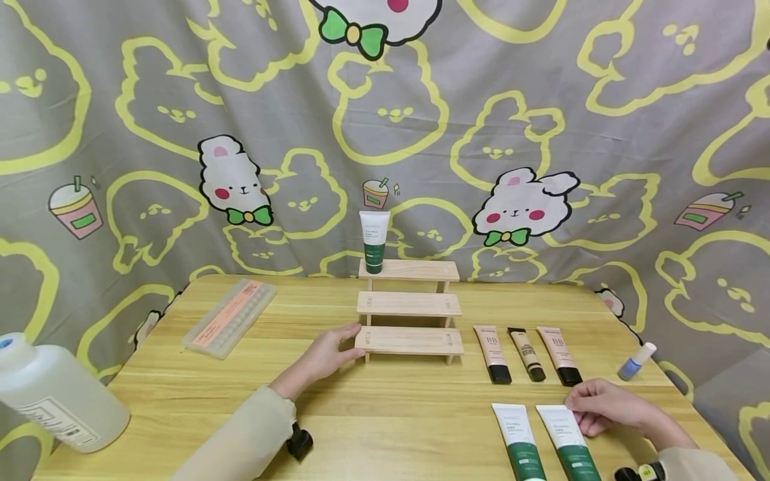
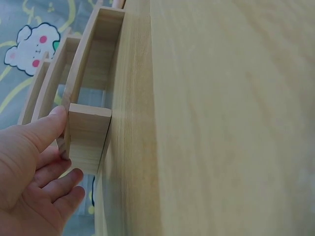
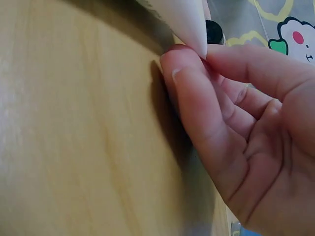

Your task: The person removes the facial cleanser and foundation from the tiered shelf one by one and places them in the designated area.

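A three-step wooden riser (image 1: 409, 341) stands at the middle of the table. My left hand (image 1: 321, 354) pinches the left end of its lowest step, thumb on top and fingertips under the board (image 2: 74, 83). At the lower right, two white-and-green squeeze tubes lie side by side. My right hand (image 1: 613, 409) pinches the white flat end of the right squeeze tube (image 1: 568, 441); in the right wrist view thumb and forefinger meet at the corner of this tube (image 3: 184, 22). The left squeeze tube (image 1: 519, 441) lies untouched. A similar squeeze tube (image 1: 374, 244) stands cap down on the top step's left end.
Two pink BB cream tubes (image 1: 492, 354) and a beige tube (image 1: 527, 354) lie right of the riser. A blue nail polish bottle (image 1: 634, 364) stands farther right. At left are a flat clear case (image 1: 231, 317) and a large white jug (image 1: 66, 394). A patterned curtain (image 1: 289, 120) hangs behind.
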### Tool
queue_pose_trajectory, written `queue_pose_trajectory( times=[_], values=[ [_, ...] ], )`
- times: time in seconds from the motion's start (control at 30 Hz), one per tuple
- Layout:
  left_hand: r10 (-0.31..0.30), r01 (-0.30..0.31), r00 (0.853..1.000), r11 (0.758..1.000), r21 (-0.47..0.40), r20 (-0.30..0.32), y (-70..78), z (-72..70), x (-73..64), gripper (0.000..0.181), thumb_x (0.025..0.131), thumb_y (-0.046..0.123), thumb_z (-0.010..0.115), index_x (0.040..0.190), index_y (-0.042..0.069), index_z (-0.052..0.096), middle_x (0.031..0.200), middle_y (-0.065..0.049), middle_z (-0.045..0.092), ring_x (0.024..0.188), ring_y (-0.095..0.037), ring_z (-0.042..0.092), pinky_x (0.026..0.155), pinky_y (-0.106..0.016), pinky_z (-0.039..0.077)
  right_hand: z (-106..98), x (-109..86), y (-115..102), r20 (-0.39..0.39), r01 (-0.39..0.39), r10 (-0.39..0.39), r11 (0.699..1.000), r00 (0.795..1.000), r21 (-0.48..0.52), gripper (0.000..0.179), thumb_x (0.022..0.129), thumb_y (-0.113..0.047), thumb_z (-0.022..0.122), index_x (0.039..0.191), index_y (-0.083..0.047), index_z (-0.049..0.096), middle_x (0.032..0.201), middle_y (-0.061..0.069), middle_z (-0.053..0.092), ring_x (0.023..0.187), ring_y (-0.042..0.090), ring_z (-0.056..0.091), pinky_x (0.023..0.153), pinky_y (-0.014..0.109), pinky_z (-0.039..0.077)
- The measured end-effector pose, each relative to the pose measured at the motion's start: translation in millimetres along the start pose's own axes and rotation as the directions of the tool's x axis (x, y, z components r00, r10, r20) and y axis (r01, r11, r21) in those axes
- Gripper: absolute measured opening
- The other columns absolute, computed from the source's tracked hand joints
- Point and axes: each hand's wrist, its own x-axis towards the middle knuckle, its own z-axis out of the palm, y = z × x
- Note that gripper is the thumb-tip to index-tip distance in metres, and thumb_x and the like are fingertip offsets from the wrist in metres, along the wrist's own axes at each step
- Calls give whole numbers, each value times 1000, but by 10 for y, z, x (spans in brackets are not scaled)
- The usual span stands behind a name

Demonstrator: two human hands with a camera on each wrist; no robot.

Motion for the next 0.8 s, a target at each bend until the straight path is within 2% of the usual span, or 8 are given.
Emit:
queue_pose_trajectory(
  times=[0.33,0.8],
  values=[
    [-2,2,1000,1000,8,5,11,-8,-6,59,87,21,65,135,-5,42,140,-17,37,128,-31,34,102,-44,30,-1,7,-5,-43,-25,24,999,999,-36,20,96,-9,46,97,3,62,76,5,62,64,7,60,55,19,51],
    [2,-2,1000,1000,8,7,13,-12,-3,59,87,21,65,135,-5,42,140,-18,37,128,-31,34,102,-44,30,-4,-4,-44,-43,-5,2,999,999,-51,25,97,-9,45,96,10,59,78,7,63,65,9,61,57,21,52]
  ],
)
